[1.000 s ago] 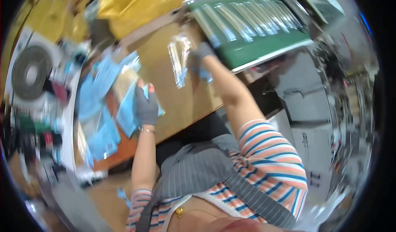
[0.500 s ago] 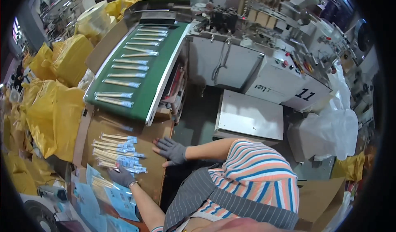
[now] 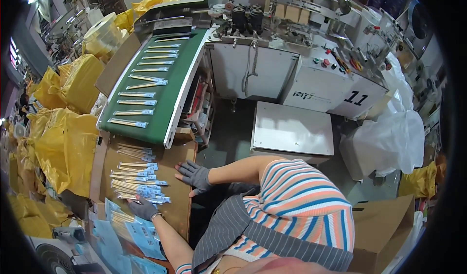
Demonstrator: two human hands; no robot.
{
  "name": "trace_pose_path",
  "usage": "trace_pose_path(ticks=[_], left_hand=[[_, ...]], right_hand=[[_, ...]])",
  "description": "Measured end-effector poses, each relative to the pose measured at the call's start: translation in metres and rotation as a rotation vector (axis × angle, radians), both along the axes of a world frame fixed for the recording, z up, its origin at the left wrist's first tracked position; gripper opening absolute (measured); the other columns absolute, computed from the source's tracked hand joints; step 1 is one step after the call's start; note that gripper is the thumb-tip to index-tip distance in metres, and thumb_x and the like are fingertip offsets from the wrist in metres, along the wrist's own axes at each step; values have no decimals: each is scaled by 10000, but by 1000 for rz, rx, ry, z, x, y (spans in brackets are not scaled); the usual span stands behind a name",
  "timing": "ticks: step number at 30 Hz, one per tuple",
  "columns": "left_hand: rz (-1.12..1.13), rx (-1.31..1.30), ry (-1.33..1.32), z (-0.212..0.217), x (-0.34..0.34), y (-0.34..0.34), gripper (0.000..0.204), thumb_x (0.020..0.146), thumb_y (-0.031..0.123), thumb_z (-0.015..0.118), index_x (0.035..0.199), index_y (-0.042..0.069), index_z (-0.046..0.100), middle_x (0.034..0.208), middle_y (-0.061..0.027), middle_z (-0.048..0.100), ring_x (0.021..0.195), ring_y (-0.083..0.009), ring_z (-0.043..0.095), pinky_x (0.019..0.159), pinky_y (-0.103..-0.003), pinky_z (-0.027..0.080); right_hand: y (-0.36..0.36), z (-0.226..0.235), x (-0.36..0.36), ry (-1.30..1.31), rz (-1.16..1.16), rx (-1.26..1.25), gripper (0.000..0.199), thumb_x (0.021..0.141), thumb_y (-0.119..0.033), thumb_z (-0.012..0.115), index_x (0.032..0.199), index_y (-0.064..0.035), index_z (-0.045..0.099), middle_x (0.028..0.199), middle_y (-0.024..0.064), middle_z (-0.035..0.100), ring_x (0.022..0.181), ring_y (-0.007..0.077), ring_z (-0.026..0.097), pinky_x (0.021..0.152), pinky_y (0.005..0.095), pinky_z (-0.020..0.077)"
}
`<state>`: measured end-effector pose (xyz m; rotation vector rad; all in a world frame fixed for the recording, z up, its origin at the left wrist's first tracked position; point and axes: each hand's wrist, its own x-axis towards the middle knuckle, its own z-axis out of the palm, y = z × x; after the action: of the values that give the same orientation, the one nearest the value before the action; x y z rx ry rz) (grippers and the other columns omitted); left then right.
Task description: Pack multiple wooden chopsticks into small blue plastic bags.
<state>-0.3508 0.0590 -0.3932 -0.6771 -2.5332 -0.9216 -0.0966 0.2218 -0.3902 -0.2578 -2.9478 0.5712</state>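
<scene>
A pile of long thin sticks in clear wrappers with blue ends (image 3: pixel 136 181) lies on a brown cardboard table top (image 3: pixel 170 210). My left hand (image 3: pixel 143 209), in a grey glove, rests against the near edge of that pile with nothing gripped. My right hand (image 3: pixel 194 175), also in a grey glove, lies flat on the table's right edge, fingers spread and empty. Just beyond the table, a green conveyor belt (image 3: pixel 168 91) carries several more wrapped sticks (image 3: pixel 129 122), spaced one after another.
A grey-white packing machine (image 3: pixel 316 84) stands beyond, with a white box (image 3: pixel 292 128) in front of it. Yellow bags (image 3: pixel 63 128) fill the left side. Blue printed sleeves (image 3: pixel 124 230) lie near my left arm, a white sack (image 3: pixel 384 142) sits right, and a fan (image 3: pixel 53 259) is at lower left.
The view has swung round. A second ago my right hand reached to the belt's end at a clear bundle; it now lies flat on the table edge. My left hand stays by the pile.
</scene>
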Motion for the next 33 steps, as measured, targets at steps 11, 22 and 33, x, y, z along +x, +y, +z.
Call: trace_pose_path(ticks=[11, 22, 33], left_hand=[[22, 1, 39, -9, -6, -2, 546, 923, 374, 469, 1232, -76, 492, 1229, -269, 519, 1146, -394, 476, 995, -445, 352], [33, 20, 43, -15, -8, -2, 520, 918, 344, 482, 1213, -85, 499, 1206, -260, 536, 1129, -393, 487, 990, -445, 356], [18, 51, 49, -7, -5, -1, 512, 904, 337, 499, 1199, -82, 508, 1183, -258, 548, 1099, -394, 503, 970, -447, 363]], right_hand=[[-2, 1, -4, 13, 18, -21, 1059, 737, -718, 467, 1423, 36, 178, 1478, 329, 64, 1391, 456, 6, 1097, 563, -8], [-1, 5, -4, -63, 23, 46, 1055, 761, -762, 376, 1440, 11, 142, 1481, 320, 67, 1387, 461, 31, 1095, 563, 25], [0, 1, -6, -69, 32, 25, 1069, 749, -759, 400, 1435, 23, 152, 1472, 337, 66, 1382, 475, 15, 1094, 563, 7]])
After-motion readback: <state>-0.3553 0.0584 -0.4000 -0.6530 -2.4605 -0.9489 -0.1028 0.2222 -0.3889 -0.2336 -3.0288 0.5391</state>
